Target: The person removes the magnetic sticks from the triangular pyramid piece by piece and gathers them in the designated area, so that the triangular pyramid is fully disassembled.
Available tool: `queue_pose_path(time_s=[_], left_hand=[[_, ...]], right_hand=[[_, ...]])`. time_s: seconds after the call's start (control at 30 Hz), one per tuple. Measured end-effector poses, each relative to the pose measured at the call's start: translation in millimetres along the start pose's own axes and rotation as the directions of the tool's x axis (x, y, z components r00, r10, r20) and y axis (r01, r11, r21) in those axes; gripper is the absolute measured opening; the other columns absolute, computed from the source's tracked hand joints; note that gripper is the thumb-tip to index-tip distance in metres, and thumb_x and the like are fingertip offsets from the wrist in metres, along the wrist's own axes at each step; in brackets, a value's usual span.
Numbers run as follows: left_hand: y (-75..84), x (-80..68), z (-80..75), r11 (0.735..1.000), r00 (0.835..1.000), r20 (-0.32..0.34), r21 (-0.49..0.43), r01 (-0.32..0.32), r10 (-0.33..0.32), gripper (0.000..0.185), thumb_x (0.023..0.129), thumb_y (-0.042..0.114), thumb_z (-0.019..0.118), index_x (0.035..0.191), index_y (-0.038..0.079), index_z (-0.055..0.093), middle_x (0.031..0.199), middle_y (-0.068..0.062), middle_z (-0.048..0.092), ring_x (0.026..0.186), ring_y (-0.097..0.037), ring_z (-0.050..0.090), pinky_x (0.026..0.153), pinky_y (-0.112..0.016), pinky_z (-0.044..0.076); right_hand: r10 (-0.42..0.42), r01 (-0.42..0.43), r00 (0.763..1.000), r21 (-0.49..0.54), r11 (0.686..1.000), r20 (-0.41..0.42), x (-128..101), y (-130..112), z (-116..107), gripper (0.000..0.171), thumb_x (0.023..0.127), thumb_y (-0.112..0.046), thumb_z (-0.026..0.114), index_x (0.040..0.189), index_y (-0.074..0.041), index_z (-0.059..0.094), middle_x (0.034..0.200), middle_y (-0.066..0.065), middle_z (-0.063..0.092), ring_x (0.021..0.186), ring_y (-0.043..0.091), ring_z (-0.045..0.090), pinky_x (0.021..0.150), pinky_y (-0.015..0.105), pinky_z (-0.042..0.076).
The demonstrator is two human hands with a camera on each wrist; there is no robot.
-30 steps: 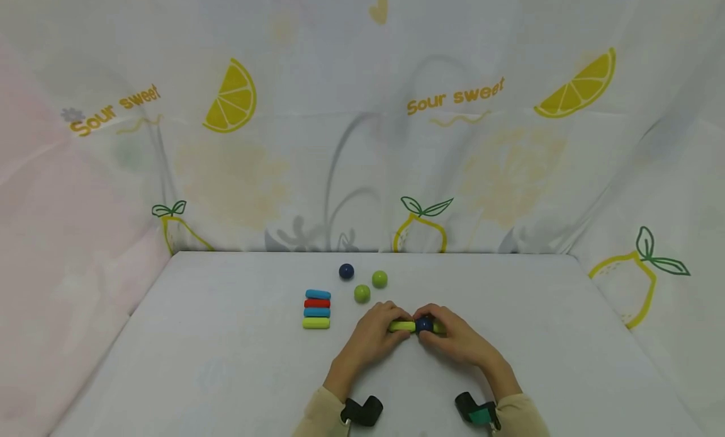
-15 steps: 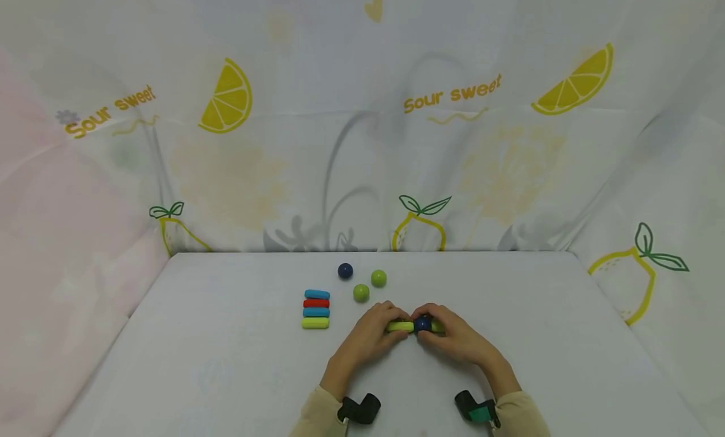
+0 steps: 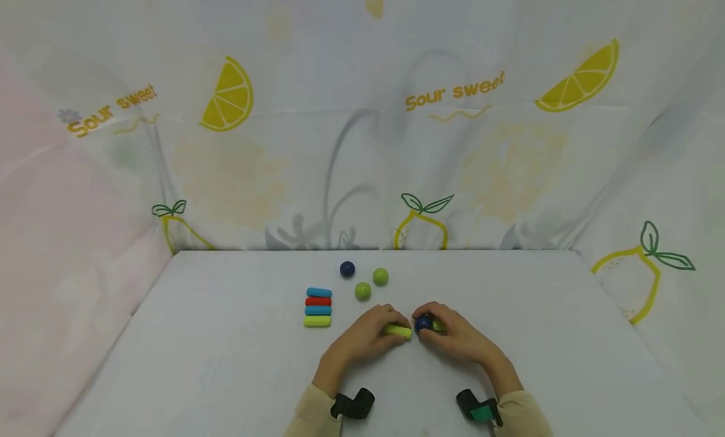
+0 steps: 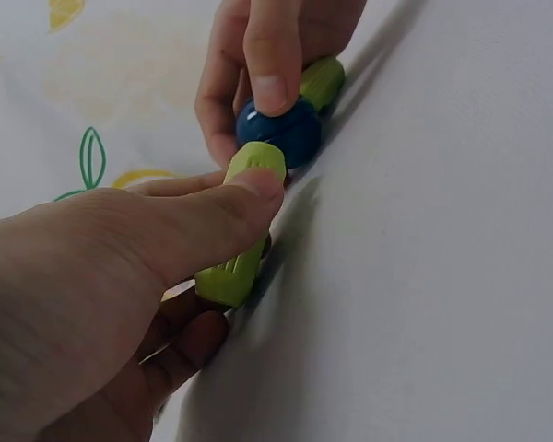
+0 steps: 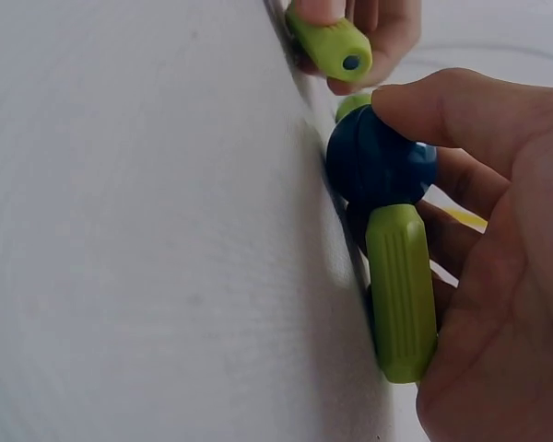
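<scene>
My left hand (image 3: 368, 330) pinches a yellow-green rod (image 4: 230, 281) between thumb and fingers. A small blue dot marks that rod's end in the right wrist view. My right hand (image 3: 455, 336) holds a dark blue ball (image 5: 380, 161) with its thumb on top. Joined to this ball is another yellow-green rod (image 5: 402, 295), lying under the right palm. A bit of green (image 5: 350, 105) also shows on the ball's far side; most of it is hidden. In the head view, a narrow gap separates the left rod from the ball.
Left of the hands lie short rods in a stack-like row: blue (image 3: 319, 292), red (image 3: 318, 301), blue (image 3: 318, 310) and yellow-green (image 3: 317, 322). Behind are a dark blue ball (image 3: 347, 269) and two green balls (image 3: 381, 276) (image 3: 363, 291). A printed cloth hangs behind the white table (image 3: 226, 361).
The left hand has drawn its rod slightly left and tilted it, so a gap now shows between it and the blue ball. The right hand stays nearly still.
</scene>
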State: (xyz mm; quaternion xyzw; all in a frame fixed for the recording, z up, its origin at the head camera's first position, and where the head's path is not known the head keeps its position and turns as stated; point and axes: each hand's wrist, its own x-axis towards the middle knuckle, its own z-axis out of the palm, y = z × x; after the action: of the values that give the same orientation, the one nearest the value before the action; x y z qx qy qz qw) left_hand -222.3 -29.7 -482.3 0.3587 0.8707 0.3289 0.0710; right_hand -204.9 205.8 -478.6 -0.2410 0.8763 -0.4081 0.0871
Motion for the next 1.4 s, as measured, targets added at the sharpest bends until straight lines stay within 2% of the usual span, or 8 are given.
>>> queue_pose_path(time_s=[0.23, 0.4, 0.5, 0.67, 0.8, 0.97, 1.1, 1.4], left_hand=[[-6.5, -6.8, -8.7, 0.997, 0.999, 0.010, -0.074, 0.038, -0.038, 0.021, 0.088, 0.027, 0.067, 0.108, 0.022, 0.065, 0.097, 0.011, 0.063, 0.088, -0.001, 0.054, 0.084, -0.021, 0.046], [-7.3, -12.2, -16.3, 0.983, 0.994, 0.023, -0.149, 0.106, -0.103, 0.018, 0.085, 0.026, 0.071, 0.101, 0.024, 0.063, 0.092, 0.013, 0.063, 0.085, -0.001, 0.055, 0.083, -0.021, 0.047], [-7.7, -14.4, -20.7, 0.980, 0.993, 0.028, -0.155, 0.122, -0.119, 0.017, 0.084, 0.026, 0.072, 0.098, 0.023, 0.063, 0.089, 0.012, 0.063, 0.083, -0.002, 0.055, 0.081, -0.021, 0.048], [-11.0, -18.5, -28.3, 0.979, 0.990, 0.034, -0.151, 0.141, -0.137, 0.017, 0.085, 0.027, 0.071, 0.099, 0.020, 0.065, 0.089, 0.010, 0.063, 0.083, -0.004, 0.055, 0.079, -0.021, 0.047], [-13.4, -22.3, -34.2, 0.975, 0.988, 0.027, -0.160, 0.151, -0.149, 0.016, 0.086, 0.025, 0.070, 0.101, 0.021, 0.065, 0.092, 0.010, 0.064, 0.085, -0.004, 0.056, 0.078, -0.022, 0.047], [-19.0, -29.9, -42.9, 0.968, 0.989, -0.001, -0.206, 0.147, -0.150, 0.015, 0.087, 0.024, 0.068, 0.101, 0.020, 0.065, 0.095, 0.009, 0.064, 0.090, -0.008, 0.057, 0.082, -0.025, 0.047], [-23.4, -40.8, -54.1, 0.958, 0.984, -0.016, -0.229, 0.170, -0.179, 0.015, 0.086, 0.025, 0.069, 0.100, 0.022, 0.065, 0.095, 0.011, 0.064, 0.091, -0.010, 0.058, 0.082, -0.026, 0.047], [-29.9, -56.5, -74.2, 0.975, 0.980, -0.104, -0.164, 0.151, -0.169, 0.015, 0.084, 0.026, 0.071, 0.097, 0.024, 0.064, 0.094, 0.011, 0.064, 0.088, -0.009, 0.058, 0.080, -0.024, 0.048]], right_hand=[[0.036, -0.036, 0.999, -0.001, 0.999, 0.000, 0, 1, 0, 0.030, 0.091, -0.032, 0.062, 0.120, -0.027, 0.054, 0.120, -0.007, 0.056, 0.113, 0.019, 0.051, 0.093, 0.034, 0.042], [0.037, -0.037, 0.999, 0.001, 0.999, 0.003, 1, 0, 1, 0.030, 0.090, -0.020, 0.062, 0.118, -0.027, 0.054, 0.120, -0.007, 0.057, 0.114, 0.019, 0.051, 0.095, 0.034, 0.041], [0.042, -0.042, 0.999, -0.006, 0.999, -0.002, 2, 0, 2, 0.034, 0.088, -0.013, 0.061, 0.118, -0.028, 0.054, 0.120, -0.007, 0.057, 0.115, 0.019, 0.051, 0.096, 0.036, 0.041], [0.055, -0.055, 0.998, -0.007, 0.998, 0.002, 1, -1, 2, 0.041, 0.086, -0.005, 0.058, 0.119, -0.029, 0.054, 0.122, -0.006, 0.056, 0.118, 0.021, 0.050, 0.098, 0.042, 0.038], [0.054, -0.054, 0.998, 0.001, 0.999, 0.006, 1, 0, 1, 0.047, 0.084, 0.003, 0.052, 0.119, -0.028, 0.054, 0.124, -0.006, 0.056, 0.122, 0.022, 0.049, 0.101, 0.043, 0.037], [0.059, -0.059, 0.998, 0.013, 0.998, 0.006, 2, -1, 1, 0.049, 0.083, 0.006, 0.050, 0.119, -0.027, 0.054, 0.125, -0.005, 0.056, 0.124, 0.022, 0.048, 0.103, 0.043, 0.037], [0.059, -0.059, 0.998, 0.015, 0.998, 0.008, 2, -2, 0, 0.049, 0.083, 0.006, 0.050, 0.119, -0.026, 0.054, 0.125, -0.005, 0.056, 0.125, 0.023, 0.048, 0.103, 0.045, 0.036], [0.051, -0.051, 0.999, 0.012, 0.999, 0.005, 2, -2, 0, 0.049, 0.083, 0.006, 0.050, 0.120, -0.026, 0.054, 0.124, -0.005, 0.057, 0.125, 0.023, 0.048, 0.103, 0.045, 0.037]])
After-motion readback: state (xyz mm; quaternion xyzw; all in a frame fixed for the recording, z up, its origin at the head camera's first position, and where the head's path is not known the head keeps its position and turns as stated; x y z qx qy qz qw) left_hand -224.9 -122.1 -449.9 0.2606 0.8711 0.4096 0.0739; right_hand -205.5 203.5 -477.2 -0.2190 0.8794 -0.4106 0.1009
